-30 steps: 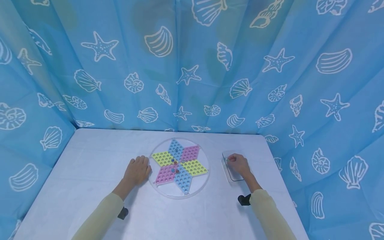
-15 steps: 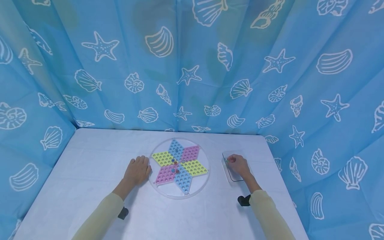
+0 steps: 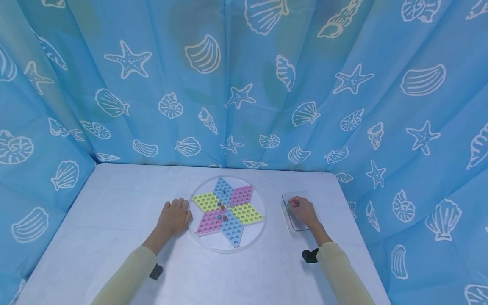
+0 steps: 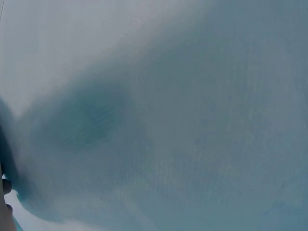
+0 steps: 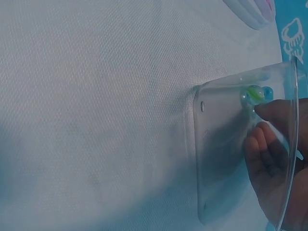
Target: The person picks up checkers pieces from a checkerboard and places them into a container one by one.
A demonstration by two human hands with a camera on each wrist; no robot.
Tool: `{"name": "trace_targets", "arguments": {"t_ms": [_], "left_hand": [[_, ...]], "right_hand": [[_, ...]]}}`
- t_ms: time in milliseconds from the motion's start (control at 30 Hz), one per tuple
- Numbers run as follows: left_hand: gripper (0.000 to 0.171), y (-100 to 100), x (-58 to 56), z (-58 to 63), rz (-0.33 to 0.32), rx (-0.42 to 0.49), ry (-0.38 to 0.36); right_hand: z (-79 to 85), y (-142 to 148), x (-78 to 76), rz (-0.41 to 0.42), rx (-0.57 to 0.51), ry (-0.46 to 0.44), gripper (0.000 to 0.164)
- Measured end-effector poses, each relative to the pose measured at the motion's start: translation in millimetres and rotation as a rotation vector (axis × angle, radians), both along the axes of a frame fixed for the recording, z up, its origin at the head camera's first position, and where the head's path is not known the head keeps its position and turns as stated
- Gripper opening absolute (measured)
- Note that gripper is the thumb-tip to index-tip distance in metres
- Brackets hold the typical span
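A Chinese checkers board (image 3: 207,248), round and clear with a coloured six-pointed star, lies mid-table. Several marbles (image 3: 219,217) sit near its centre. My left hand (image 3: 174,217) rests on the table at its left rim, palm down, fingers loosely bent and holding nothing. To the right, my right hand (image 3: 303,209) reaches into a clear plastic box (image 5: 198,159). Its thumb and fingertips are at a green-streaked marble (image 5: 255,93), which they appear to pinch. Beside that marble is a blue one (image 5: 268,93). The index fingertip is hidden.
A white cloth covers the table (image 3: 263,275). Blue curtains (image 3: 244,118) with white shells and starfish stand along its back and sides. Black wrist cameras (image 3: 310,255) hang under both sleeves. Mostly blurred white cloth (image 4: 192,120) fills the left wrist view.
My right fingers shift slightly among the marbles in the box, where the colour at the fingertips changes from pale to green. The left hand and the board stay put.
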State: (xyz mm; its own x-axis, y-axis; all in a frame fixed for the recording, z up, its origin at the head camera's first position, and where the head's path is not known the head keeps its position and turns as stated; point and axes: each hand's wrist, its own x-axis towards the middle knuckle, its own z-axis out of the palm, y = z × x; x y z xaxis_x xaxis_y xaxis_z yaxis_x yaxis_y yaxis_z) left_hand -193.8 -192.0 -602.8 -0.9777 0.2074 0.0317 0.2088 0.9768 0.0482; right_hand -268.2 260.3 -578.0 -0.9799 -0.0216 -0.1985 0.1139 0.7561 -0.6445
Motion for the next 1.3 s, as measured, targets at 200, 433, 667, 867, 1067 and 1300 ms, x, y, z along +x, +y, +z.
{"name": "trace_targets", "arguments": {"t_ms": [200, 433, 667, 867, 1067, 1300], "left_hand": [[0.034, 0, 0.4, -1.9, 0.002, -0.019, 0.030], [0.038, 0, 0.5, -1.5, -0.004, -0.035, 0.037], [0.038, 0, 1.0, -3.1, -0.006, -0.027, 0.042], [0.032, -2, 1.0, -5.1, -0.016, -0.019, 0.069], [0.033, -3, 0.9, -6.2, -0.013, -0.019, 0.074], [0.030, -1, 0.7, -5.8, -0.014, -0.008, 0.079]], "right_hand": [[3.0, 0, 2.8, -0.025, 0.018, -0.005, 0.034], [13.2, -2, 7.2, -0.015, 0.022, 0.036, 0.031], [29.0, -8, 8.8, 0.020, 0.002, 0.142, 0.027], [40.9, -23, 12.2, 0.054, -0.057, 0.224, 0.026], [53.1, -49, 17.0, 0.095, -0.125, 0.278, 0.025], [53.6, -84, 21.7, 0.139, -0.127, 0.243, 0.024]]}}
